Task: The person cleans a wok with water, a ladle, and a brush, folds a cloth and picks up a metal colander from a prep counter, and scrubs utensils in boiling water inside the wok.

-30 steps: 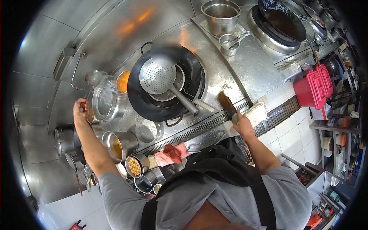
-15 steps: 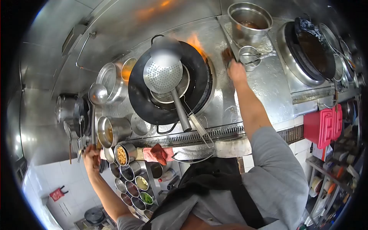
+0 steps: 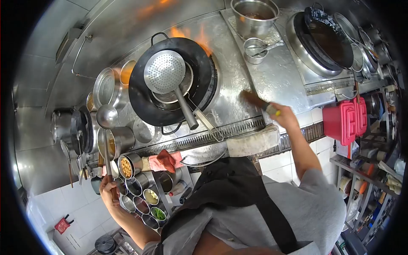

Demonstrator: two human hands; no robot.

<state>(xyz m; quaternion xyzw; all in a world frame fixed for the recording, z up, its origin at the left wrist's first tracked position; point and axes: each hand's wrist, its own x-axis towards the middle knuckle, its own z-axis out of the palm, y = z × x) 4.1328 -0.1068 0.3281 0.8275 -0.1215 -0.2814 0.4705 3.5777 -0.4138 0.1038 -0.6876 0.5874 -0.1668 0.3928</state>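
My left hand point(image 3: 109, 192) is closed round the wooden handle of a ladle point(image 3: 107, 117), whose round bowl points up beside the steel pots on the left. In my right hand point(image 3: 284, 115) is a brush point(image 3: 253, 99) with a brown head, blurred by motion, over the wet steel counter near its front drain. Between my hands sits a black wok point(image 3: 142, 95), with flames at its far rim. A perforated skimmer point(image 3: 165, 72) lies in it on top of a wire-handled strainer point(image 3: 185, 85). Neither hand touches the wok.
Steel pots point(image 3: 114, 142) stand left of the wok. Several seasoning tins point(image 3: 151, 196) line the near left edge. A red cloth point(image 3: 165, 160) lies on the front ledge. Back right are a tall pot point(image 3: 255, 23) and a second wok point(image 3: 329, 40). Pink bins point(image 3: 340, 123) stand at right.
My right hand has drawn the brush back from beside the tall pot towards the counter's front edge. My left hand has come nearer with the ladle. The whole view has shifted somewhat.
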